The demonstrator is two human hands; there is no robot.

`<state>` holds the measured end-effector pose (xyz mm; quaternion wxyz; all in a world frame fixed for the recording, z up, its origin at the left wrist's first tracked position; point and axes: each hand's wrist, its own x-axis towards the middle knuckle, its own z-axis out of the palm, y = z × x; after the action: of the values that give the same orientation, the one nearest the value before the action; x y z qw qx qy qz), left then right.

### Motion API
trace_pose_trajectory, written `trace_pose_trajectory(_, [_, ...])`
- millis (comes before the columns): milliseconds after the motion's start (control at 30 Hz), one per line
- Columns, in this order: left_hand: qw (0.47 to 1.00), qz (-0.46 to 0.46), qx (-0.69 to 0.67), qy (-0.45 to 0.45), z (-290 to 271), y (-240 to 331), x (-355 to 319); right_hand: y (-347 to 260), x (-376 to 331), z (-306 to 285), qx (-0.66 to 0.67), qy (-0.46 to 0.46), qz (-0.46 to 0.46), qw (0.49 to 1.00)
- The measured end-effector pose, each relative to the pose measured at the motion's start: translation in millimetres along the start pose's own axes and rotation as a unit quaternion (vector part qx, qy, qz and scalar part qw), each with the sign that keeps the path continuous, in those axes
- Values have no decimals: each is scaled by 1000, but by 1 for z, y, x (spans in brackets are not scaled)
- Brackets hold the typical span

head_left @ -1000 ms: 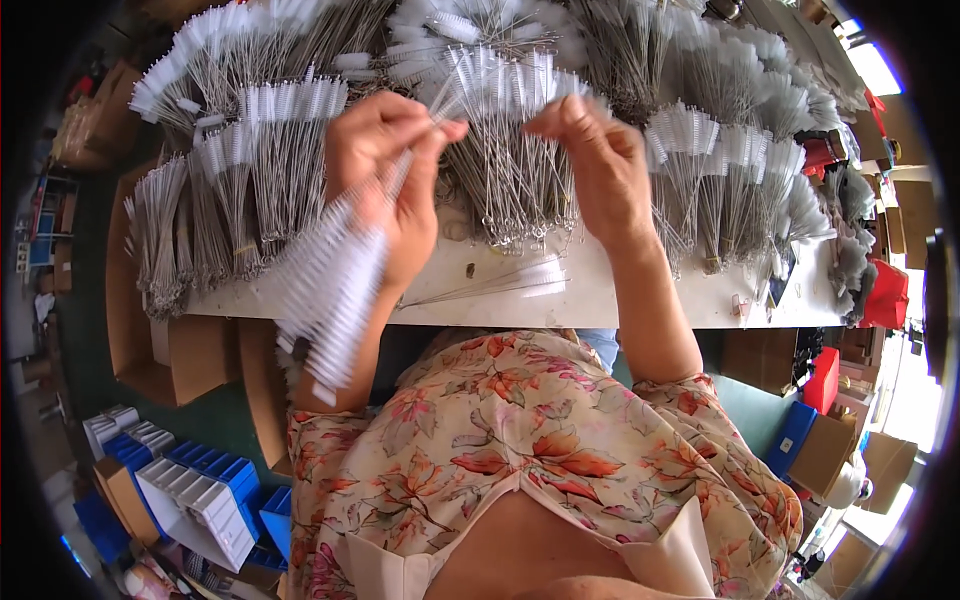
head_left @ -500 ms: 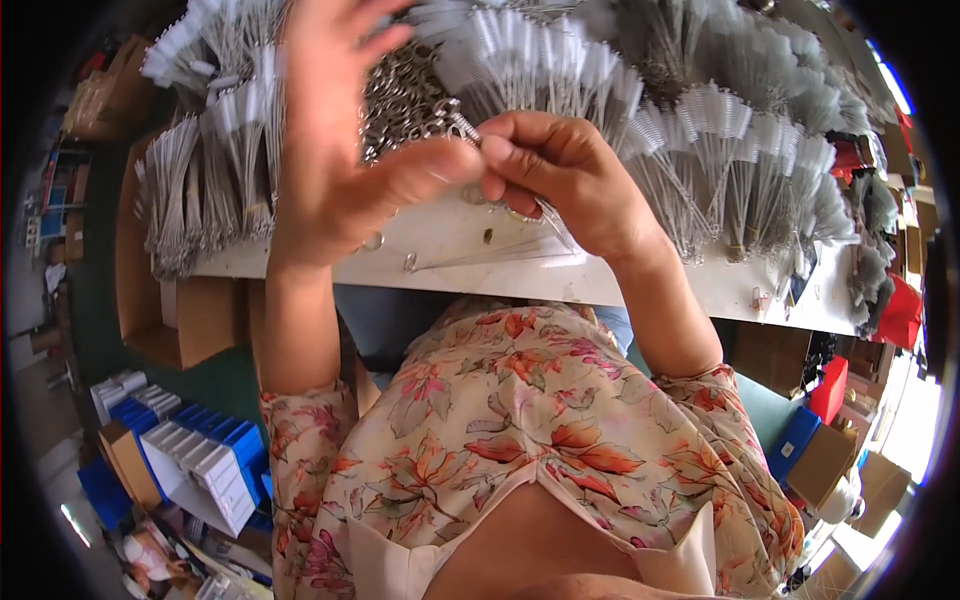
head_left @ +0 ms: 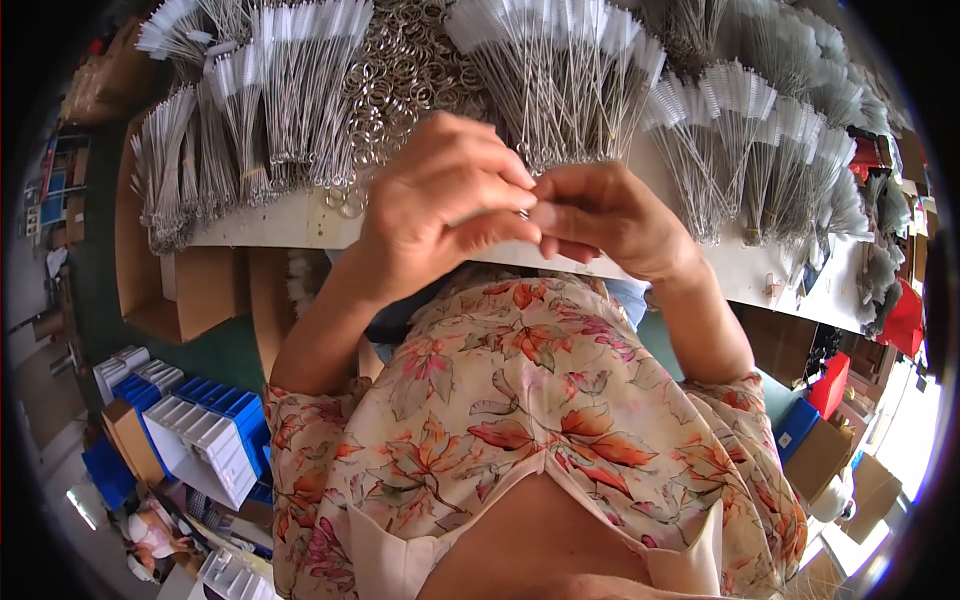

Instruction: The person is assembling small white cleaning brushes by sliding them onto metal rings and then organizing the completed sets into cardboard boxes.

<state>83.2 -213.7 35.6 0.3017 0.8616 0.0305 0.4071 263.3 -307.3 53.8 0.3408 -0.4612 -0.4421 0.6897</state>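
My left hand (head_left: pixel 440 205) and my right hand (head_left: pixel 615 220) meet above the table's front edge, both with fingers pinched together. Between the fingertips shows a bit of a small shiny metal piece (head_left: pixel 524 213). Most of it is hidden, so its kind cannot be told. Just beyond the left hand lies a heap of metal split rings (head_left: pixel 410 75). Behind the two hands rests a bundle of thin wire brushes (head_left: pixel 560 90) with white bristle ends pointing away and looped wire ends toward me.
More wire brushes (head_left: pixel 235 130) lie at the left, and further bundles (head_left: pixel 740 150) at the right. The white table (head_left: pixel 290 225) ends in front of me. A cardboard box (head_left: pixel 185 300) stands below left, near white and blue plastic bins (head_left: pixel 205 450). A person (head_left: pixel 155 535) shows far lower left.
My left hand has come down from its raised, spread position over the rings and now pinches beside the right hand. The right hand has moved slightly nearer to me.
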Motion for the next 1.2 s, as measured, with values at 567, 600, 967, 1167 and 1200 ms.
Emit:
trace_pose_trajectory(567, [882,-422,-140,154,-2,5,-76,41,21,38,-334,169,-274,886])
trace_pose_trajectory(600, [882,-406,-170,169,-9,8,-60,39,31,43,-348,159,-281,880])
trace_pose_trajectory(967, [947,-235,-217,-32,-60,0,-9,5,39,21,-124,17,-190,974])
trace_pose_trajectory(1167, [946,-222,-235,-21,-51,3,-3,2,37,16,-2,-29,-134,991])
trace_pose_trajectory(1200, [941,-245,-233,29,-47,10,1,1,37,15,0,-28,-133,991])
